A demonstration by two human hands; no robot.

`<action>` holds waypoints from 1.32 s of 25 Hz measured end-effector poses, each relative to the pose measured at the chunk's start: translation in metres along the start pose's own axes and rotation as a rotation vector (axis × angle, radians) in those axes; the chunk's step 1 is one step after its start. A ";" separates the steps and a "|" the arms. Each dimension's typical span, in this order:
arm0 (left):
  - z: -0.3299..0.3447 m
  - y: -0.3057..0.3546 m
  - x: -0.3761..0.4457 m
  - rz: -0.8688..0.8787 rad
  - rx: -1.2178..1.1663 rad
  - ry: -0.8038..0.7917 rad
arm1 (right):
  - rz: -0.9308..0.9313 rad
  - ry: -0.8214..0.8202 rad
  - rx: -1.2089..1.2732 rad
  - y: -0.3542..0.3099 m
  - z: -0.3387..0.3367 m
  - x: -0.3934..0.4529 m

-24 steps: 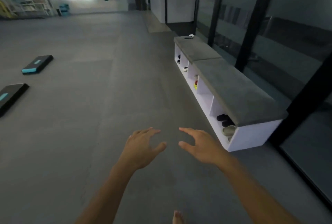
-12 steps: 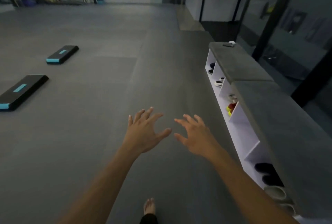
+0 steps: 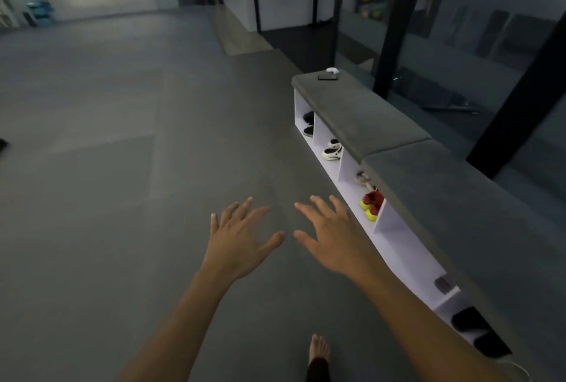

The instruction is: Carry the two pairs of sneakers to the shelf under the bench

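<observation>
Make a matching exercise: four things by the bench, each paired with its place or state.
1. phone
2. red shoes
3. white shoes
4. left hand

a. open, holding nothing
b. second cubby from the far end
c. on the bench top, far end
d. cubby nearest the right hand

Pairs: 1-c, 2-d, 3-b, 4-a

Beneath the spread fingers [image 3: 242, 213] the floor [image 3: 122, 197] looks like matt grey rubbery matting. To their right, the bench [image 3: 367, 118] wears a matt, suede-like grey cushion over smooth white panels; beyond it stand glossy glass partitions [image 3: 459, 44].
</observation>
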State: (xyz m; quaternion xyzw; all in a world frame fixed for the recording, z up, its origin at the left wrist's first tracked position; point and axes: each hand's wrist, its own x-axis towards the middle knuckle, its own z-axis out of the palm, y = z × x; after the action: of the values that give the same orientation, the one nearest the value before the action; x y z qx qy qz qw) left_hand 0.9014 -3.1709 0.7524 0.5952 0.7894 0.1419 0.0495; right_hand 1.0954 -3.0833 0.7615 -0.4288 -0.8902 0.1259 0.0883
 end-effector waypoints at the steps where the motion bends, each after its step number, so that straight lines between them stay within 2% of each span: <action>1: 0.004 -0.012 0.039 -0.005 0.008 0.003 | -0.004 0.001 -0.021 0.008 0.007 0.042; 8: -0.007 -0.098 0.289 -0.149 -0.015 0.048 | -0.145 -0.046 -0.096 0.020 0.008 0.339; 13: -0.009 -0.175 0.484 -0.147 -0.014 0.086 | -0.193 -0.037 -0.142 0.022 0.020 0.549; 16: -0.009 -0.222 0.616 -0.089 -0.013 0.081 | -0.110 -0.006 -0.118 0.028 0.026 0.673; 23: -0.009 -0.278 0.891 0.046 0.009 0.027 | 0.067 0.051 -0.066 0.081 0.018 0.926; 28: 0.003 -0.311 1.097 0.057 0.038 0.031 | 0.036 0.106 -0.033 0.131 0.020 1.134; 33: -0.002 -0.349 1.286 -0.035 0.013 0.057 | -0.019 0.045 -0.046 0.159 0.002 1.333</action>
State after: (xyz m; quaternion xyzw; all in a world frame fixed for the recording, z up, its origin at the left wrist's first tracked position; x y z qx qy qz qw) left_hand 0.2099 -2.0326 0.7724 0.5776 0.8015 0.1528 0.0257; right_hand 0.3910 -1.9407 0.7774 -0.4250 -0.8947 0.0949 0.0997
